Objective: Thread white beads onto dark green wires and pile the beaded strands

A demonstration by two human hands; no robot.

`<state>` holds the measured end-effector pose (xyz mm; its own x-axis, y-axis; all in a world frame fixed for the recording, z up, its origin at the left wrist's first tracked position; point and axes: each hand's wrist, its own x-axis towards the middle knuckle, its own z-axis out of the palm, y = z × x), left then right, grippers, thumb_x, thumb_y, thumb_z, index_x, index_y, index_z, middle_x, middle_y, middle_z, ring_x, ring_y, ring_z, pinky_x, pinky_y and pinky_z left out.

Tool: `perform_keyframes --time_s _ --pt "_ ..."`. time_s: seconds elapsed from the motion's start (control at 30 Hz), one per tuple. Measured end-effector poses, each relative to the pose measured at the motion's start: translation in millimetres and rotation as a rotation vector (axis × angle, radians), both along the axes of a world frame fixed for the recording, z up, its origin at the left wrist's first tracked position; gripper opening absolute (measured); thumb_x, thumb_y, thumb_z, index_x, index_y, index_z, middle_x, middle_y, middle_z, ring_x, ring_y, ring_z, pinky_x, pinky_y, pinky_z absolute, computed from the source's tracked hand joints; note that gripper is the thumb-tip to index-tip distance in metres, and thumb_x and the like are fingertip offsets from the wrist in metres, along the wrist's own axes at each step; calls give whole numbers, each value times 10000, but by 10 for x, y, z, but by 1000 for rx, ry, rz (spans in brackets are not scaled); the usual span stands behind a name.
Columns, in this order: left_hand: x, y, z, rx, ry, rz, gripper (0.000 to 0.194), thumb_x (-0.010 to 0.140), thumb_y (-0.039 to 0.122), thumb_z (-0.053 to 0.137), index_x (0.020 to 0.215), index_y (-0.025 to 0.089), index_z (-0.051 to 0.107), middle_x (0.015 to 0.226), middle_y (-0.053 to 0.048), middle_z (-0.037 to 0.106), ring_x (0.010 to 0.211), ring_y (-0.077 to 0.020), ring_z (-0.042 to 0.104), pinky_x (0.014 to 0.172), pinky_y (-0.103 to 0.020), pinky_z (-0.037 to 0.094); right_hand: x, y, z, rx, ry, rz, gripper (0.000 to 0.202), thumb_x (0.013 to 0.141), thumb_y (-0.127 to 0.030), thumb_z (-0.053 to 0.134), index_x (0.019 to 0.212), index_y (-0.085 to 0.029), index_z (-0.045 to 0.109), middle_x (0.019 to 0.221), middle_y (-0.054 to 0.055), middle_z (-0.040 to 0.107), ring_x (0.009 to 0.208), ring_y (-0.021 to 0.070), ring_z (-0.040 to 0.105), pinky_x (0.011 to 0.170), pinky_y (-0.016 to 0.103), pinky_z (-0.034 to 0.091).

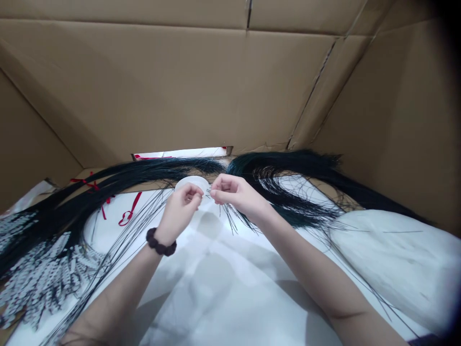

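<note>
My left hand [182, 207], with a dark beaded band at the wrist, is closed in a pinch near the middle of the view. Just to its right, my right hand [232, 192] is also pinched, fingertips facing the left ones across a small gap. Whatever either hand holds is too small to make out. Behind the hands sits a round white dish [192, 181], partly hidden by them. Thin dark strands [230, 218] stick out below my right hand. Long thin strands [139, 226] run from beside my left hand down to the lower left.
Cardboard walls [162, 91] surround the white work surface [216, 298]. A dark strand bundle [306, 161] curves at right, near a white plastic bag [396, 259]. Another bundle [126, 175] lies at left, with white-tagged ends [54, 278] and red ribbon [131, 211].
</note>
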<state>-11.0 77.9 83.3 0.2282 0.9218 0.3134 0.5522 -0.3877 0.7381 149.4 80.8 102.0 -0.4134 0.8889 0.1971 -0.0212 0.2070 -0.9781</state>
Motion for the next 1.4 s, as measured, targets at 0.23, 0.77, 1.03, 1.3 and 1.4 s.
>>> perform_keyframes --time_s 0.23,0.77,1.03,1.3,1.4 --pt "-178 -261 519 16 -450 40 54 721 149 480 726 160 533 689 18 520 569 -81 463 550 -205 388 -109 -65 181 77 -95 66 85 703 -207 545 676 -138 505 616 -30 473 559 66 423 524 204 318" --pt "-103 -492 595 10 -355 50 96 791 239 490 817 175 557 644 14 548 613 -112 520 553 -210 427 -184 -261 282 85 15 56 88 715 -211 537 677 -155 481 632 -27 445 578 78 400 537 214 321" --pt "-98 -517 583 -66 -403 -40 99 790 206 498 838 174 578 674 13 575 611 -100 528 579 -208 440 -195 -296 297 61 79 82 67 705 -178 539 666 -154 489 651 -18 497 609 88 450 561 221 347" --pt "-111 -522 580 -100 -411 -47 101 782 216 514 826 174 595 684 4 593 598 -106 540 556 -215 449 -207 -319 301 63 84 66 61 694 -166 536 657 -155 489 641 -21 507 601 87 466 554 218 359" --pt "-113 -530 577 -110 -421 -55 93 781 211 522 825 175 596 684 10 594 594 -95 539 551 -198 448 -209 -334 310 65 76 55 68 694 -159 530 649 -157 479 628 -26 499 584 82 456 541 212 354"
